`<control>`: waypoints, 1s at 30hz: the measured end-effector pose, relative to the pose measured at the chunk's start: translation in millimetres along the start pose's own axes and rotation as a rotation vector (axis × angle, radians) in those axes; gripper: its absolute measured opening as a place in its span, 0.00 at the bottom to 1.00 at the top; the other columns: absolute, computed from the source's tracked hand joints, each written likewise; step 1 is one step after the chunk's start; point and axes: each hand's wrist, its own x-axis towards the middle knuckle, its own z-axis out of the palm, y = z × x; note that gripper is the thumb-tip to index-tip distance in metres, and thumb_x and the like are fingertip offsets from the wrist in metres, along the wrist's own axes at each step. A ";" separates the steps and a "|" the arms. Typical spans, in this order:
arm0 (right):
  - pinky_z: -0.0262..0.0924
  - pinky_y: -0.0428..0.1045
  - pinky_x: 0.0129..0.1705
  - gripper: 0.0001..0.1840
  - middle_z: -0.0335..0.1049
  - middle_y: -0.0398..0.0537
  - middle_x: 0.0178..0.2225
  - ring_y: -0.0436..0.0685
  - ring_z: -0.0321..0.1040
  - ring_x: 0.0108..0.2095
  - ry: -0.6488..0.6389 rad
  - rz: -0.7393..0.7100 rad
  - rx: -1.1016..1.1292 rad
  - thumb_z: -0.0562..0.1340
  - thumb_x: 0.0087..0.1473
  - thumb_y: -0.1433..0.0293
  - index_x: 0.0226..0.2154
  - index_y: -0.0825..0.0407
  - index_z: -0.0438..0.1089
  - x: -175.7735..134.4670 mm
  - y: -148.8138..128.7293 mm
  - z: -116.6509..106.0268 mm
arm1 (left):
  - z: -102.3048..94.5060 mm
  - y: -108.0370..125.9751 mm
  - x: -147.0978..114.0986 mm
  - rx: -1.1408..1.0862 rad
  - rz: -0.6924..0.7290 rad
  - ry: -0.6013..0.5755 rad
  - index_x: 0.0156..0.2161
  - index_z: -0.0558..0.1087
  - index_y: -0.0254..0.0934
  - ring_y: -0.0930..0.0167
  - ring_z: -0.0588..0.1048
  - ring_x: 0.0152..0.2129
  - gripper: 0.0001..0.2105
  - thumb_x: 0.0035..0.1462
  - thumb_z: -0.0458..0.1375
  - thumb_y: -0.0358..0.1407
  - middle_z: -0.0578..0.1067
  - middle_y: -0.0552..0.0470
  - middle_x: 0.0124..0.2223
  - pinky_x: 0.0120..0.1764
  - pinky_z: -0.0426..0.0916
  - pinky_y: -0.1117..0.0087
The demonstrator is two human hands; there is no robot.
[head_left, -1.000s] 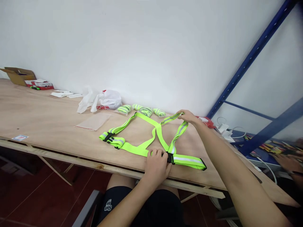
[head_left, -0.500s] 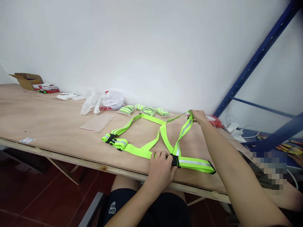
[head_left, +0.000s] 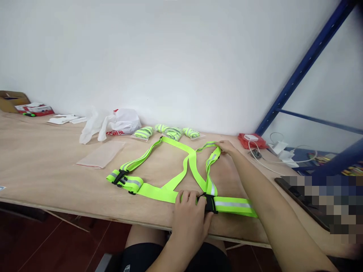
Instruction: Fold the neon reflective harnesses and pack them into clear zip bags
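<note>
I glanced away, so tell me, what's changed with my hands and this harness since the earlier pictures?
Since half a second ago, your right hand has come left, toward where the straps cross, and the side strap it grips, straighter then, now bends. Nothing was let go or newly taken. Your left hand still lies on the belt beside the black buckle; the wrapped bundles look unmoved.
</note>
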 end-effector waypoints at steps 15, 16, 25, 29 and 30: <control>0.64 0.50 0.41 0.11 0.76 0.48 0.38 0.57 0.72 0.38 0.011 -0.582 -0.219 0.60 0.59 0.60 0.36 0.50 0.72 -186.1 -29.5 -9.0 | 1.4 -3.2 -3.0 -0.030 0.049 0.038 0.44 0.75 0.39 0.58 0.71 0.47 0.10 0.61 0.60 0.40 0.76 0.46 0.49 0.50 0.67 0.54; 0.64 0.50 0.40 0.10 0.75 0.48 0.37 0.57 0.72 0.37 -0.006 -0.638 -0.225 0.59 0.60 0.61 0.35 0.49 0.71 -210.3 -31.5 -5.6 | -2.3 -4.2 -1.6 -0.054 0.061 0.035 0.45 0.76 0.39 0.58 0.72 0.47 0.10 0.61 0.61 0.40 0.77 0.46 0.49 0.50 0.67 0.55; 0.66 0.54 0.45 0.16 0.70 0.50 0.41 0.62 0.70 0.44 -0.002 -0.679 -0.299 0.64 0.56 0.56 0.44 0.46 0.69 -304.6 -1.9 17.8 | -171.5 -89.0 16.6 0.026 -0.178 0.264 0.43 0.78 0.41 0.64 0.78 0.39 0.15 0.63 0.53 0.47 0.81 0.52 0.44 0.40 0.68 0.68; 0.66 0.58 0.51 0.15 0.73 0.50 0.44 0.64 0.70 0.48 -0.045 -0.672 -0.226 0.64 0.56 0.57 0.44 0.45 0.71 -300.0 9.7 23.0 | -207.6 -154.1 5.7 0.266 -0.484 0.024 0.38 0.77 0.39 0.62 0.78 0.36 0.15 0.55 0.57 0.48 0.82 0.48 0.41 0.35 0.65 0.68; 0.66 0.58 0.52 0.15 0.73 0.50 0.45 0.65 0.70 0.49 -0.043 -0.673 -0.203 0.64 0.56 0.57 0.44 0.45 0.71 -298.7 11.8 23.8 | -205.4 -165.5 2.8 0.279 -0.492 -0.083 0.38 0.77 0.39 0.61 0.78 0.36 0.16 0.54 0.58 0.49 0.82 0.48 0.40 0.35 0.65 0.69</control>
